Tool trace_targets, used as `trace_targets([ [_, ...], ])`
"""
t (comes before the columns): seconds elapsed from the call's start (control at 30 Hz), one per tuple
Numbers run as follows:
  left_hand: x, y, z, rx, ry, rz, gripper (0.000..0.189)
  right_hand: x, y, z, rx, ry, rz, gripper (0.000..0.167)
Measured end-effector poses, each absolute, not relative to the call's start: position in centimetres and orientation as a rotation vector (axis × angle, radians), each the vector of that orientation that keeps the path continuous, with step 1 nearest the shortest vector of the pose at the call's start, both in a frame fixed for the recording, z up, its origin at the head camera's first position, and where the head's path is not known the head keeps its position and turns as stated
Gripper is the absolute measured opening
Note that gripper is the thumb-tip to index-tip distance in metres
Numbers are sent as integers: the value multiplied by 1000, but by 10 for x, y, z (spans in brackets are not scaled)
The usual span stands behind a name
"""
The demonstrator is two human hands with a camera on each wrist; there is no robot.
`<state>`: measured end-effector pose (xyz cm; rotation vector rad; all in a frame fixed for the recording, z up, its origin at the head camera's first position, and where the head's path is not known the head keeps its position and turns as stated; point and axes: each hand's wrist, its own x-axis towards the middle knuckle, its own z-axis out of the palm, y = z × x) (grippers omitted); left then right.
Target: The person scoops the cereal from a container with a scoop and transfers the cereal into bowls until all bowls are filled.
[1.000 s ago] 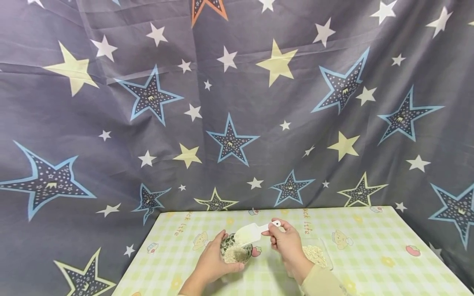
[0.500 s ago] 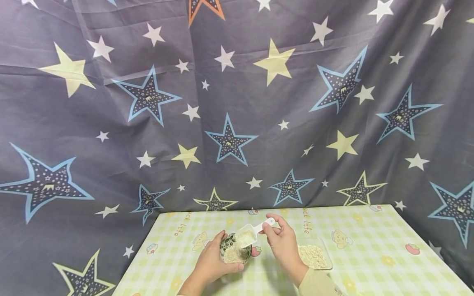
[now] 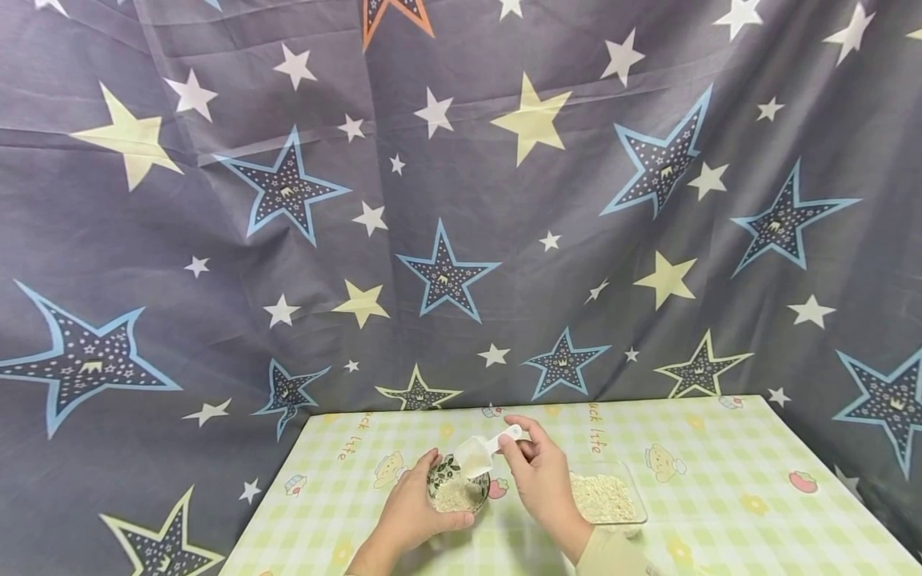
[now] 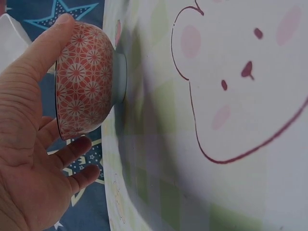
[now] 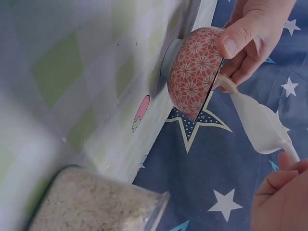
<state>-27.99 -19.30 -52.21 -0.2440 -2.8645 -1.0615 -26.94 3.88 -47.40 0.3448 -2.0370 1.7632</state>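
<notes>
My left hand (image 3: 408, 512) holds a bowl (image 4: 86, 72) by its rim, thumb on one side and fingers round the other. Outside, the bowl is red with white flowers; inside, it has a dark floral pattern, and pale oats (image 3: 455, 496) lie in it. With thumb and fingers, my right hand (image 3: 542, 478) pinches the handle of a white plastic scoop (image 5: 260, 125). The scoop tips down over the bowl, and oats (image 5: 227, 83) spill from its lip in the right wrist view.
To the right of my right hand stands a clear rectangular container (image 3: 639, 504) with oats in it. A green checked tablecloth (image 3: 720, 464) with cartoon prints covers the table. Behind its far edge hangs a dark curtain (image 3: 475, 184) with stars.
My right hand has moved slightly left and turned, tipping the scoop more steeply toward the bowl. More of the oat container shows now. The left hand and bowl have stayed in place.
</notes>
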Motion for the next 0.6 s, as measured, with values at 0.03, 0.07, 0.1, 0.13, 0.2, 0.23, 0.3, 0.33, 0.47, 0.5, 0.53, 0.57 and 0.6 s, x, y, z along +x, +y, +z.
trace_targets([
  [0.03, -280, -193, -522, -246, -2863, -1061, 129, -269, 38, -475, 401, -2033, 1684, 27],
  [0.07, -279, -193, -522, -249, -2859, -1059, 128, -269, 37, -477, 466, -2026, 1591, 28],
  [0.1, -279, -193, -522, -248, -2860, -1058, 129, -269, 36, -478, 534, -2011, 1485, 29],
  [0.13, -279, -193, -522, -245, -2863, -1057, 129, -269, 35, -480, 600, -1989, 1386, 32],
  [0.2, -279, -192, -521, -248, -2865, -1059, 129, -269, 34, -483, 726, -1930, 1193, 35],
  [0.23, -278, -192, -520, -252, -2865, -1057, 128, -270, 34, -485, 780, -1894, 1114, 37],
  [0.3, -278, -192, -520, -256, -2870, -1051, 128, -270, 33, -486, 857, -1842, 1018, 39],
  [0.33, -279, -192, -520, -258, -2870, -1049, 128, -270, 33, -487, 878, -1830, 994, 39],
  [0.47, -279, -193, -520, -253, -2867, -1049, 128, -268, 32, -486, 870, -1850, 1025, 39],
  [0.5, -280, -193, -521, -248, -2869, -1054, 128, -268, 32, -486, 847, -1863, 1053, 39],
  [0.53, -280, -193, -521, -243, -2869, -1060, 128, -267, 32, -486, 820, -1876, 1084, 39],
  [0.57, -279, -193, -521, -240, -2869, -1061, 129, -268, 33, -486, 791, -1887, 1123, 38],
  [0.6, -279, -192, -521, -239, -2870, -1063, 129, -268, 33, -485, 757, -1897, 1168, 37],
])
